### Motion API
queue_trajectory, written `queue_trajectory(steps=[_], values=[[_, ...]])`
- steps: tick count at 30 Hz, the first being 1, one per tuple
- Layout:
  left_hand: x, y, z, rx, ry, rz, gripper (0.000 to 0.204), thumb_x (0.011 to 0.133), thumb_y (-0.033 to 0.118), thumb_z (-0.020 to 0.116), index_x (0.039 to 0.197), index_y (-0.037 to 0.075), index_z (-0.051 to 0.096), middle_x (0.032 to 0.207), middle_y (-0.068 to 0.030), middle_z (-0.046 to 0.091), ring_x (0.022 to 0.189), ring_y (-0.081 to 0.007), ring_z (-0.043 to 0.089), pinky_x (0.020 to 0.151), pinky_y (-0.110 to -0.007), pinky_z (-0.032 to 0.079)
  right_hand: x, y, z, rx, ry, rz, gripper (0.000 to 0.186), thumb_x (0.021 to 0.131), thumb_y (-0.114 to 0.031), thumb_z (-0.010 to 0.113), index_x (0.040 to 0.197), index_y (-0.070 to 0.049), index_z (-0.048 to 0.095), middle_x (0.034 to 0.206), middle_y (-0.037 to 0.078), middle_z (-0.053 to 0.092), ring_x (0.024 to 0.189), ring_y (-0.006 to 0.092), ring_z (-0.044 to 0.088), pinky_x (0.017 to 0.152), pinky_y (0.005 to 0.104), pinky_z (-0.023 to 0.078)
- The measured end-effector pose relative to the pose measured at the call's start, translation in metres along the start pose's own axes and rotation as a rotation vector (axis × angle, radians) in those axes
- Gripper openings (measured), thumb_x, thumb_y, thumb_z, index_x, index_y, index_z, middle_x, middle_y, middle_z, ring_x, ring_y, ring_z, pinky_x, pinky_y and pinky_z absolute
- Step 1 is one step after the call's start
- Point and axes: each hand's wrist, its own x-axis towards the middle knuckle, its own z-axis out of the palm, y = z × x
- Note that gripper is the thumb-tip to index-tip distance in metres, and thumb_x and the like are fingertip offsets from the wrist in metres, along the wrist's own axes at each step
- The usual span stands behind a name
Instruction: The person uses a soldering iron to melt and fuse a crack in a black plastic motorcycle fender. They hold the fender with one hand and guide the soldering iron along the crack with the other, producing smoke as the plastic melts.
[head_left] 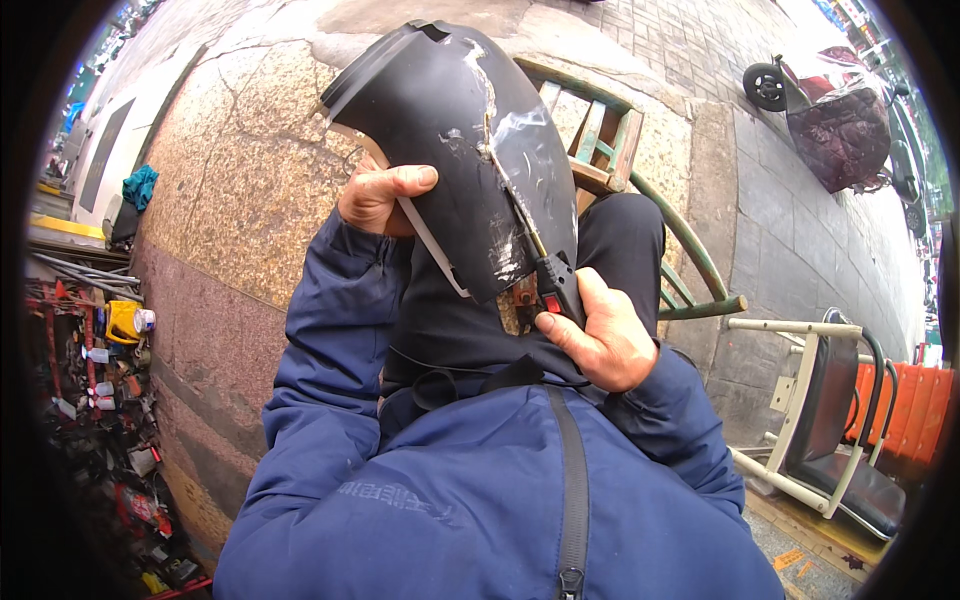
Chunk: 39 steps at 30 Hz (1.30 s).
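A curved black plastic panel (420, 110), like a scooter body cover, rests over my lap with scuffs and a rough whitish seam running down its right side. My left hand (380, 197) is closed on its left edge, thumb on the outer face and fingers hidden beneath. In my right hand (610, 338) is a soldering iron (556, 285) with a black handle and a red switch. Its thin metal shaft points up and left along the seam, the tip seeming to meet the panel near the upper scuffs. Whether it touches cannot be told.
Beyond my knee stands a worn green-framed wooden chair (685, 235). To the right are a metal-framed black seat (840, 430), an orange barrier (905, 410) and a scooter with a quilted cover (840, 135). Tools and parts (105, 420) crowd the left side, with a yellow container (124, 322).
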Motion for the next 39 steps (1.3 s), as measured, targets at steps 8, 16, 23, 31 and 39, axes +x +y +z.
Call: queue_trajectory(steps=[8, 16, 23, 31, 39], values=[[0.0, 0.003, 0.0, 0.004, -0.028, -0.076, 0.06, 0.087, 0.003, 0.066, 0.144, -0.007, 0.049, 0.132, -0.0289, 0.065, 0.117, -0.0432, 0.068, 0.102, -0.057, 0.056, 0.001, -0.001, -0.001, -0.002, -0.007, 0.018, 0.041, 0.096, -0.026, 0.075, 0.109, 0.003, 0.05, 0.078, 0.027, 0.065, 0.072, 0.0458, 0.066, 0.065, 0.0466, 0.051], [0.001, 0.002, 0.009, 0.008, -0.045, -0.016, 0.053, 0.088, 0.001, 0.064, 0.139, -0.007, 0.054, 0.127, -0.0263, 0.068, 0.113, -0.0382, 0.071, 0.102, -0.052, 0.058, 0.001, -0.002, 0.0, -0.02, 0.005, 0.015, 0.041, 0.095, -0.027, 0.075, 0.107, 0.003, 0.05, 0.078, 0.027, 0.066, 0.073, 0.0467, 0.067, 0.066, 0.0487, 0.051], [0.003, 0.001, 0.007, -0.001, -0.024, -0.02, 0.058, 0.086, -0.003, 0.063, 0.143, -0.006, 0.05, 0.128, -0.0259, 0.067, 0.114, -0.0388, 0.071, 0.101, -0.053, 0.058, 0.0, -0.001, 0.001, -0.019, -0.005, 0.028, 0.04, 0.095, -0.028, 0.075, 0.107, 0.003, 0.051, 0.078, 0.026, 0.066, 0.073, 0.0458, 0.067, 0.065, 0.0482, 0.051], [0.002, -0.001, 0.006, -0.047, -0.051, 0.03, 0.058, 0.086, -0.007, 0.062, 0.142, -0.007, 0.05, 0.128, -0.026, 0.067, 0.114, -0.0391, 0.07, 0.101, -0.053, 0.058, 0.0, -0.001, 0.001, 0.012, -0.001, 0.018, 0.04, 0.096, -0.026, 0.074, 0.11, 0.003, 0.051, 0.079, 0.026, 0.067, 0.074, 0.0451, 0.068, 0.066, 0.0475, 0.052], [0.001, -0.001, 0.008, -0.02, 0.015, 0.028, 0.053, 0.084, -0.006, 0.065, 0.137, -0.008, 0.055, 0.123, -0.0245, 0.07, 0.109, -0.0381, 0.072, 0.097, -0.052, 0.06, 0.0, -0.001, 0.001, 0.003, -0.002, 0.024, 0.04, 0.095, -0.026, 0.075, 0.111, 0.003, 0.051, 0.081, 0.027, 0.067, 0.076, 0.0472, 0.068, 0.067, 0.0485, 0.052]])
